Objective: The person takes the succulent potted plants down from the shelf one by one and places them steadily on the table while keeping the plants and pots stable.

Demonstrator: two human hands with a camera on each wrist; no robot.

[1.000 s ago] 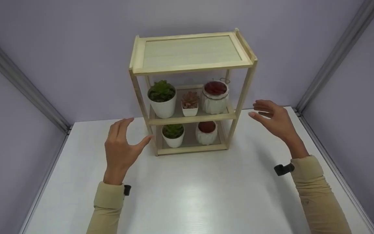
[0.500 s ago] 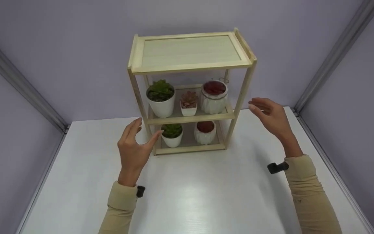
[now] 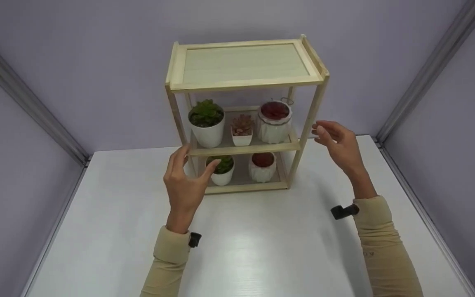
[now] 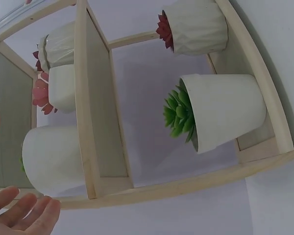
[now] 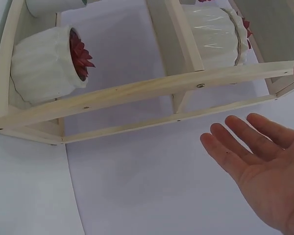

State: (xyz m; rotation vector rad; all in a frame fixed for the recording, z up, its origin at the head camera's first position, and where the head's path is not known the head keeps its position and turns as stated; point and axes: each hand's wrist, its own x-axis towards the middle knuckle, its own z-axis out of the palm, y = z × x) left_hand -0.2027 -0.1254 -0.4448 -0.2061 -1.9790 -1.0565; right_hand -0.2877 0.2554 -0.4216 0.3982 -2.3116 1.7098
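Note:
A light wooden shelf rack [image 3: 243, 152] stands near the back wall. Its middle shelf bears a green succulent in a white pot [image 3: 208, 134], a small pink succulent [image 3: 242, 139] and a red plant in a white ribbed pot [image 3: 273, 131]. On the bottom shelf are a smaller green succulent pot [image 3: 222, 178] and a white pot with a red plant [image 3: 262, 173]. My left hand [image 3: 184, 189], thumb and fingers spread apart, is in front of the rack's left post, holding nothing. To the right of the rack, my right hand [image 3: 341, 148] hovers with relaxed fingers, also holding nothing.
The rack's top board [image 3: 245, 64] has raised side rails. Beneath everything lies a white table [image 3: 237, 239], with pale walls behind and at both sides. A dark wrist device [image 3: 344, 211] sticks out from the right sleeve.
My left hand has moved rightward, from beside the rack to in front of its left post. My right hand has moved slightly left, closer to the rack. The pots stand as before.

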